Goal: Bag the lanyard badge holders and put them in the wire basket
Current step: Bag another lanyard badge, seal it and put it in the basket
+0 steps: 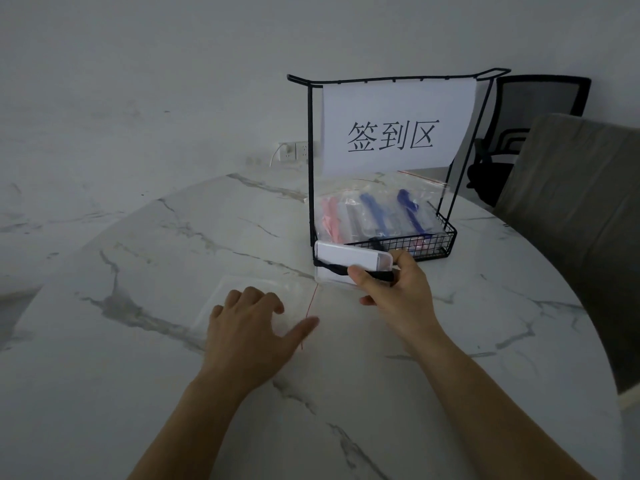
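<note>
The right hand (398, 292) pinches the badge holder (349, 258), thumb and fingers closed over it and the black lanyard (346, 269) wound round it, just in front of the wire basket (415, 242). The left hand (252, 323) lies spread and flat on the clear bag (242, 289). The bag's red-edged mouth looks flat, so the holder may snag there, or the lanyard may slip loose.

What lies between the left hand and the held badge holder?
Head view: the red-lined mouth of the clear bag, flat on the marble table.

Office check-in area: sign (394, 129), mesh chair (540, 98).
</note>
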The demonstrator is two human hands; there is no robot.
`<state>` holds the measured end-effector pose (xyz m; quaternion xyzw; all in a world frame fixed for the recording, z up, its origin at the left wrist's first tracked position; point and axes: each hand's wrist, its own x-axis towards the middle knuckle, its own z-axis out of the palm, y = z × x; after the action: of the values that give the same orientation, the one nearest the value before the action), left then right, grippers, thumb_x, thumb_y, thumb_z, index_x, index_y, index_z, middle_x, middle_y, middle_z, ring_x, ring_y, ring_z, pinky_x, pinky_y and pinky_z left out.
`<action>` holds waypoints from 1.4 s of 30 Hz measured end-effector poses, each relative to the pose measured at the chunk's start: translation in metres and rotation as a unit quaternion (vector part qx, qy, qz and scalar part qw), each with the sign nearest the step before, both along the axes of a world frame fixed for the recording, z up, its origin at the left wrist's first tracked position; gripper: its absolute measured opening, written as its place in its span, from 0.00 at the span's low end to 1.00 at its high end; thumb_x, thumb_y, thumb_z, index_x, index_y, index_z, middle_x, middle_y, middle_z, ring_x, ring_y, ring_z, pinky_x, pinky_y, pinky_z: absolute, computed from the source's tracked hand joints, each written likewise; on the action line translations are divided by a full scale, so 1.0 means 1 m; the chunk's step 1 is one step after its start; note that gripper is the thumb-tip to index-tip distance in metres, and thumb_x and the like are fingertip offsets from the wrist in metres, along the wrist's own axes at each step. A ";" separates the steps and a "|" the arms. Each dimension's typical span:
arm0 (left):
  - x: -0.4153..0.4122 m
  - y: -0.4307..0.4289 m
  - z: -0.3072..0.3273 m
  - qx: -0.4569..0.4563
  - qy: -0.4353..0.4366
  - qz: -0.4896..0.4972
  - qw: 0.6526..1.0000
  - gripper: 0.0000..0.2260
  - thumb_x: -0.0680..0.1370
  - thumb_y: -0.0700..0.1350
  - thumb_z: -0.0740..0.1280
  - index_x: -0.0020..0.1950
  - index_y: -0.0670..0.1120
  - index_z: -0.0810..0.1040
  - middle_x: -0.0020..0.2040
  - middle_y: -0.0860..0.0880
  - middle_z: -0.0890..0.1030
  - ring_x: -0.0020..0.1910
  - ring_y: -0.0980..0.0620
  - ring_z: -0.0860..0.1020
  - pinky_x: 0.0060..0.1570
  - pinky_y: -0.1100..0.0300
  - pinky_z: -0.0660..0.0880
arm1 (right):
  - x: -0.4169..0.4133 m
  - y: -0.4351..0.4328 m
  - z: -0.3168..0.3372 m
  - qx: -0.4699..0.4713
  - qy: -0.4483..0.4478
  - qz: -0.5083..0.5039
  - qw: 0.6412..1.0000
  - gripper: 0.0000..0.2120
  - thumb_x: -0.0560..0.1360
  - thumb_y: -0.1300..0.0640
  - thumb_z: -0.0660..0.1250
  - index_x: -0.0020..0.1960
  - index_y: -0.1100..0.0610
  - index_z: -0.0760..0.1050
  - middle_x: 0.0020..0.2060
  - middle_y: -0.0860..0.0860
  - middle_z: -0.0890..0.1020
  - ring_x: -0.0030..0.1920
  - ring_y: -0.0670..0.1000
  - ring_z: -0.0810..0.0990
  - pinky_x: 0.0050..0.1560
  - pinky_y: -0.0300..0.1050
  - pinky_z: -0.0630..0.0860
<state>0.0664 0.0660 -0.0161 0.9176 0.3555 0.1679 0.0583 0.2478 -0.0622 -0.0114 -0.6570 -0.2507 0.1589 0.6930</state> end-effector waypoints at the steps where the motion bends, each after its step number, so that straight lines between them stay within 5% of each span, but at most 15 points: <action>1: 0.001 -0.001 0.001 -0.006 0.039 0.013 0.999 0.30 0.67 0.79 0.55 0.50 0.58 0.78 0.52 0.59 0.75 0.55 0.52 0.73 0.51 0.54 0.70 | 0.001 0.000 0.000 0.006 0.008 0.000 1.000 0.18 0.70 0.56 0.78 0.55 0.55 0.74 0.50 0.49 0.83 0.45 0.42 0.85 0.36 0.40 0.81; 4: 0.002 -0.001 0.000 -0.019 0.055 0.004 0.998 0.25 0.69 0.75 0.59 0.50 0.57 0.77 0.56 0.58 0.76 0.56 0.53 0.72 0.52 0.56 0.68 | 0.002 0.000 0.000 0.032 0.045 -0.002 0.998 0.18 0.70 0.58 0.78 0.55 0.57 0.75 0.51 0.51 0.82 0.44 0.44 0.85 0.36 0.41 0.82; 7: -0.002 0.000 -0.001 -0.034 -0.025 0.001 0.999 0.09 0.75 0.58 0.66 0.48 0.55 0.81 0.55 0.55 0.79 0.54 0.52 0.74 0.48 0.58 0.67 | 0.000 0.001 0.000 0.032 0.057 0.001 0.998 0.18 0.69 0.57 0.79 0.55 0.55 0.76 0.51 0.50 0.80 0.44 0.44 0.85 0.36 0.42 0.82; 10: -0.001 0.002 -0.001 -0.035 -0.098 0.030 0.994 0.06 0.76 0.49 0.68 0.47 0.52 0.85 0.51 0.53 0.80 0.50 0.51 0.73 0.43 0.59 0.65 | 0.000 0.002 0.000 0.039 0.067 -0.003 0.997 0.18 0.69 0.58 0.79 0.55 0.54 0.75 0.52 0.50 0.80 0.43 0.44 0.85 0.35 0.43 0.82; 16: 0.001 0.012 -0.002 -0.080 -0.217 0.100 0.968 0.07 0.77 0.46 0.69 0.51 0.49 0.86 0.42 0.52 0.80 0.37 0.53 0.74 0.39 0.62 0.66 | -0.001 -0.001 0.002 0.039 0.078 0.010 0.996 0.21 0.69 0.58 0.80 0.58 0.51 0.76 0.51 0.51 0.83 0.45 0.47 0.86 0.37 0.43 0.82; 22: -0.001 0.010 -0.002 -0.068 -0.268 0.096 0.956 0.07 0.77 0.41 0.70 0.53 0.44 0.85 0.44 0.46 0.84 0.41 0.48 0.79 0.44 0.61 0.69 | -0.008 -0.001 0.004 -0.004 0.064 0.084 0.994 0.13 0.71 0.56 0.78 0.54 0.51 0.82 0.46 0.52 0.84 0.41 0.48 0.86 0.38 0.43 0.83; 28: 0.002 0.001 -0.001 -0.030 -0.265 0.050 0.962 0.05 0.75 0.37 0.71 0.48 0.43 0.85 0.37 0.48 0.81 0.33 0.50 0.75 0.36 0.63 0.67 | -0.014 0.003 0.003 -0.022 0.053 0.108 0.992 0.12 0.71 0.55 0.78 0.53 0.49 0.83 0.38 0.48 0.84 0.38 0.49 0.86 0.36 0.44 0.83; 42: 0.008 -0.015 -0.002 0.122 -0.268 -0.082 0.952 0.02 0.72 0.37 0.74 0.42 0.43 0.84 0.35 0.50 0.81 0.31 0.51 0.77 0.26 0.58 0.74 | -0.021 0.008 -0.004 -0.058 -0.007 0.022 0.998 0.14 0.72 0.46 0.76 0.53 0.48 0.76 0.43 0.45 0.85 0.34 0.45 0.86 0.30 0.30 0.75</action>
<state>0.0745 0.0509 -0.0180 0.8649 0.2267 0.4448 0.0524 0.2268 -0.0539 -0.0149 -0.6914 -0.2605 0.1833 0.6485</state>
